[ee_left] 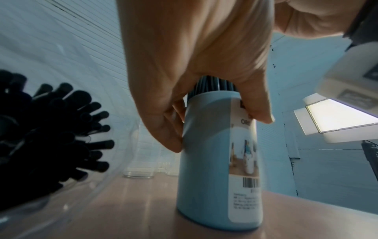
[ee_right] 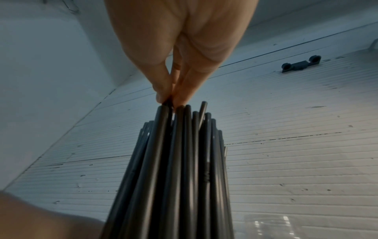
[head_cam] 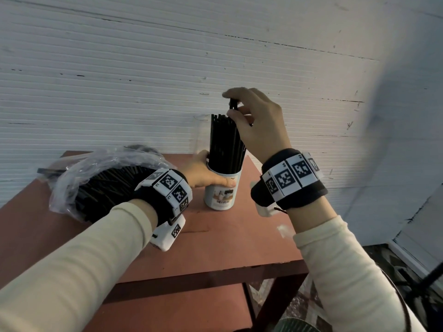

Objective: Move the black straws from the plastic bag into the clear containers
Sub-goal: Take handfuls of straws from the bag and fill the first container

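Left hand (head_cam: pixel 203 172) grips the rim of the labelled container (head_cam: pixel 221 190) standing on the red table (head_cam: pixel 215 248). Right hand (head_cam: pixel 254 121) pinches black straws (head_cam: pixel 226 144) above the container's upright bundle. Left of the container lies the plastic bag (head_cam: pixel 96 178) holding more straws.

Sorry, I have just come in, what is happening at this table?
A person is filling a container with black straws. The left hand grips the container near its rim, upright on the red table. The right hand pinches the top of one straw above the bunch. Many more straws lie in the plastic bag at left.
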The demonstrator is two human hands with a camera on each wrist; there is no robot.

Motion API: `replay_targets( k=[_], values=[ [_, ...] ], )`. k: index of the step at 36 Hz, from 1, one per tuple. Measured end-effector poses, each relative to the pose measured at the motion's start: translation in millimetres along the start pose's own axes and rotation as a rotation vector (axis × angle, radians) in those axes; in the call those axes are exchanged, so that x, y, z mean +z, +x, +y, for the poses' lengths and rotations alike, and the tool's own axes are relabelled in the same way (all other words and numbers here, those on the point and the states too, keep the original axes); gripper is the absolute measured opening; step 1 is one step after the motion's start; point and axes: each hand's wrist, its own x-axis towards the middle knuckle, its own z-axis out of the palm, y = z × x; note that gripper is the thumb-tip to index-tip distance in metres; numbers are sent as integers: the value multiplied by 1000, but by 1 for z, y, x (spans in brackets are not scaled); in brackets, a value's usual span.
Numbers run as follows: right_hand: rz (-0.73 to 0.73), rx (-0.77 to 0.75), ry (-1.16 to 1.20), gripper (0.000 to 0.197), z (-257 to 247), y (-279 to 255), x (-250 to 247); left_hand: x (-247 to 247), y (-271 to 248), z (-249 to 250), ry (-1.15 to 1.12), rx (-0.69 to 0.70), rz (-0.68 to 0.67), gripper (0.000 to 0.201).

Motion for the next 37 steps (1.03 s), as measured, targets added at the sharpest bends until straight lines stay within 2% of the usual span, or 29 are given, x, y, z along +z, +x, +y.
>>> replay_targets(
  k=[3,7,12,16,23,26,30,37],
  values=[
    [24,12,50,23,-5,-2,3,-1,-4,1,0,38,-11,100],
    [50,83,66,20,-7,0,5,-1,-6,0,4,47,-24,107],
    [1,139,16,19,-2,4,1,2,-5,0,11,44,-3,97],
    [-51,190,-18,18,0,6,-3,2,-4,-1,11,39,1,99],
    [-66,151,40,38,-8,-1,-14,3,-3,1,36,20,6,85],
    [51,127,43,29,-8,-7,-18,4,-2,0,16,23,19,102],
    [146,141,64,20,-5,-11,-23,5,-2,-2,-8,29,28,105],
    [35,201,77,17,-5,-22,-14,5,-6,3,20,-24,41,118]
  ],
)
